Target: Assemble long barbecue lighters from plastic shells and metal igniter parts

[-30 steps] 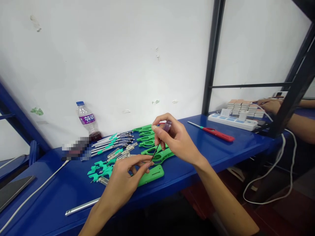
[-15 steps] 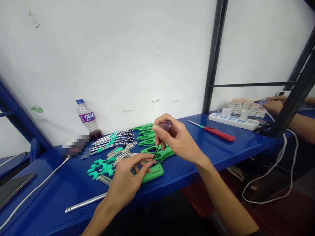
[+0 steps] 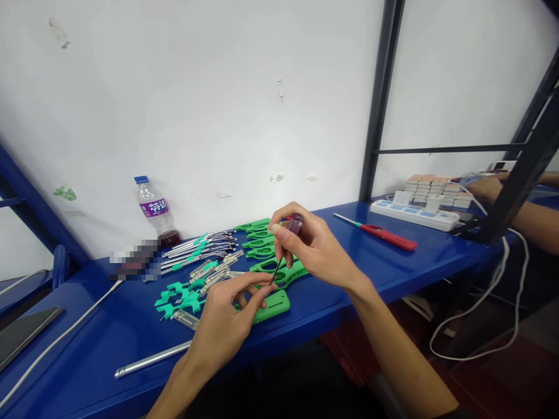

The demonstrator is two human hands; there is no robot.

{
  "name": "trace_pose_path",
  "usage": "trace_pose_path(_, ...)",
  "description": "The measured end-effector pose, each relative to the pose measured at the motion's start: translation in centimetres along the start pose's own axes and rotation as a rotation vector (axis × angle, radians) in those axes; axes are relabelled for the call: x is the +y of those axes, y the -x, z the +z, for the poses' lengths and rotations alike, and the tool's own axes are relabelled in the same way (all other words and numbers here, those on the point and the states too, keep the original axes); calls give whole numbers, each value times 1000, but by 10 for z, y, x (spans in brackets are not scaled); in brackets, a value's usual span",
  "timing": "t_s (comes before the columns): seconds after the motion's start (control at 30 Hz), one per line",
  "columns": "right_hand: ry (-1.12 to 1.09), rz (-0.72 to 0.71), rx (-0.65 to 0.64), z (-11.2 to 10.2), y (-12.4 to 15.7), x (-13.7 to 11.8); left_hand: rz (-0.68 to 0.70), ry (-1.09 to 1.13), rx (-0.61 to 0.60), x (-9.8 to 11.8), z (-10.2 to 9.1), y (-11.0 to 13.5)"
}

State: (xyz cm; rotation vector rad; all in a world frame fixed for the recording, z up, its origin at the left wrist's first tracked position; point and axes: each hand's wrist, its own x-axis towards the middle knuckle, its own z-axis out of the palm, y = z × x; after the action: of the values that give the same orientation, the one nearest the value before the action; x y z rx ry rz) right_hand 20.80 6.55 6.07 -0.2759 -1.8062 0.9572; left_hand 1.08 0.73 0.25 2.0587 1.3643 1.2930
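Note:
My right hand (image 3: 308,247) is closed round the dark handle of a screwdriver (image 3: 296,224), which tilts with its thin shaft pointing down and left. At the shaft's lower end, the thumb and fingers of my left hand (image 3: 233,305) are pinched together. What they hold at the tip is hidden by the fingers. Just below them lies a green lighter casing (image 3: 275,306), partly covered by the left hand. A silver tube (image 3: 151,359) rests on the table and runs behind my left forearm. Several green casing halves (image 3: 262,235) lie in a row beyond the hands.
Silver lighter tubes (image 3: 186,249) with wires, clear fuel tanks (image 3: 220,272) and teal triggers (image 3: 177,297) lie left of the casings. A bottle (image 3: 156,209) stands by the wall. Rightward are a red lighter (image 3: 386,235), a power strip (image 3: 414,215) and another person's arm (image 3: 530,215).

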Motion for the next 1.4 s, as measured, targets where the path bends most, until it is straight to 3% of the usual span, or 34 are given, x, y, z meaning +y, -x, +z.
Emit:
trace_pose_path(0.17, -37, -11, -61, -2, 2, -1, 1, 24, -7, 1, 1, 2)
trace_pose_path(0.3, 23, -6, -37, -1, 3, -5, -5, 0, -10, 0, 4, 2)
trace_pose_path(0.53, 113, 8, -104, -5, 3, -7, 9, -11, -24, -4, 12, 2)
trace_pose_path(0.97, 367, 36, -311, -4, 3, -11, 196, -347, -23, -20, 28, 4)
trace_pose_path(1.4, 318, 97, -343, -10, 4, -11, 247, -374, -38, -25, 28, 3)
